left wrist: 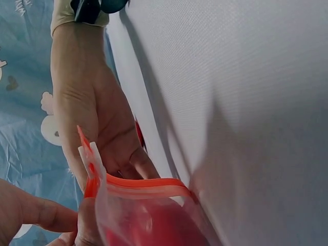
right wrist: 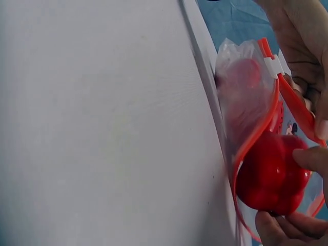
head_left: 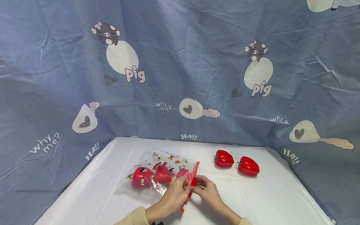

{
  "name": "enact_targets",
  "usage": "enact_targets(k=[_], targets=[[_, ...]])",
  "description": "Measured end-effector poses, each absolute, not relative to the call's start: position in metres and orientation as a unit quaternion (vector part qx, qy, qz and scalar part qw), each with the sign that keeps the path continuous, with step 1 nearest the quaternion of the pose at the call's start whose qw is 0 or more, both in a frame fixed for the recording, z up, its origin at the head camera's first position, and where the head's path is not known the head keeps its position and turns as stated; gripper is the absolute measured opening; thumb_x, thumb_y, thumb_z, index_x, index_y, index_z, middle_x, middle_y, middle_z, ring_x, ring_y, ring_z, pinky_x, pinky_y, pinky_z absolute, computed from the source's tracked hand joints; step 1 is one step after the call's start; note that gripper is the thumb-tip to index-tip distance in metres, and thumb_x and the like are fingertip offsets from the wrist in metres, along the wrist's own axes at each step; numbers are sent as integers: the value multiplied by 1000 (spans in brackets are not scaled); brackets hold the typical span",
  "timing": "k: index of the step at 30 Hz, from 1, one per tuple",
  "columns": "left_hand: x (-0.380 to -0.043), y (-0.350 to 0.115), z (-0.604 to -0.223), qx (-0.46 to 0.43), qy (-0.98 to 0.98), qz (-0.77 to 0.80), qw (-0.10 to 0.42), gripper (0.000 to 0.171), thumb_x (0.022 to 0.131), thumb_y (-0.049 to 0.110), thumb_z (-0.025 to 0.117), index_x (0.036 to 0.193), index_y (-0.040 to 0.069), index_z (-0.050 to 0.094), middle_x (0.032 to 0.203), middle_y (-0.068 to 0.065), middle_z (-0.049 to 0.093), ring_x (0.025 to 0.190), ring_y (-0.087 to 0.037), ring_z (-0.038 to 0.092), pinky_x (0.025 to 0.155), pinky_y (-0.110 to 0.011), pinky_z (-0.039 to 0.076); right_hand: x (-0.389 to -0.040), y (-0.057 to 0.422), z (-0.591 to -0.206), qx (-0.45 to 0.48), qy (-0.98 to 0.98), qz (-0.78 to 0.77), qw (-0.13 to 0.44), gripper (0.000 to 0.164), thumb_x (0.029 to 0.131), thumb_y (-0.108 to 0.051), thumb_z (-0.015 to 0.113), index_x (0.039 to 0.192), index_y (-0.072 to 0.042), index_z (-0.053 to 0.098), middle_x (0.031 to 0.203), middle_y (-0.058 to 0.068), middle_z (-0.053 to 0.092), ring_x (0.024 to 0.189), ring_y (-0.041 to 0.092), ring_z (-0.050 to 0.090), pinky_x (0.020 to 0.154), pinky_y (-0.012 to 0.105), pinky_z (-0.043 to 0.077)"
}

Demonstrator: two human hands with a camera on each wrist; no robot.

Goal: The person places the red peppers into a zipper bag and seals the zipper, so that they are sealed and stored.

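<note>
A clear zip bag (head_left: 150,162) with cartoon prints and a red zip edge (head_left: 195,168) lies on the table, its mouth toward the right. Inside are a red bell pepper (head_left: 142,177), another one (head_left: 164,175) and a third red shape (head_left: 183,172) behind the plastic. My left hand (head_left: 177,191) pinches the red edge, keeping the mouth apart. Thumb and fingers of my right hand (head_left: 208,190) grip a red bell pepper (right wrist: 274,174) within the bag's opening. In the right wrist view, a white slider (right wrist: 273,66) sits on the zip.
Two more red bell peppers, one nearer (head_left: 223,159) and one further right (head_left: 248,166), lie on the white tablecloth (head_left: 270,193) beyond my right hand. A blue printed curtain (head_left: 174,68) hangs behind the table and along its sides.
</note>
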State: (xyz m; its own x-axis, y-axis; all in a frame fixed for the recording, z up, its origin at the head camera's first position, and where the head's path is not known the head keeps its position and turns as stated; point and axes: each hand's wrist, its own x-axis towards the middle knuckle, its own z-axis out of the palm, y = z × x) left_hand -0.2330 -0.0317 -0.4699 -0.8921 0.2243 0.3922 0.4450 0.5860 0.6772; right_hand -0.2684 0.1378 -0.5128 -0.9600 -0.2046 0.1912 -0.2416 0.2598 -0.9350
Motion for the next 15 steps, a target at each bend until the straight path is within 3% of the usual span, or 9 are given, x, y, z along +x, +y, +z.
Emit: enact_targets(k=[8,15], targets=[[-232,-31,-472,-202,-874,-415,154,11,81,1,61,75,10,61,60,10,51,54,3,42,49,-15,38,-271,127,-515,116,-799,587,53,45,77,-16,78,113,6,62,106,17,68,94,24,68,80,22,55],[-233,-31,-471,-204,-877,-401,168,12,79,2,61,72,11,59,59,10,51,54,3,42,51,-15,38,-271,122,-518,148,-808,568,43,37,81,-11,70,113,5,64,108,19,69,96,24,69,80,24,55]])
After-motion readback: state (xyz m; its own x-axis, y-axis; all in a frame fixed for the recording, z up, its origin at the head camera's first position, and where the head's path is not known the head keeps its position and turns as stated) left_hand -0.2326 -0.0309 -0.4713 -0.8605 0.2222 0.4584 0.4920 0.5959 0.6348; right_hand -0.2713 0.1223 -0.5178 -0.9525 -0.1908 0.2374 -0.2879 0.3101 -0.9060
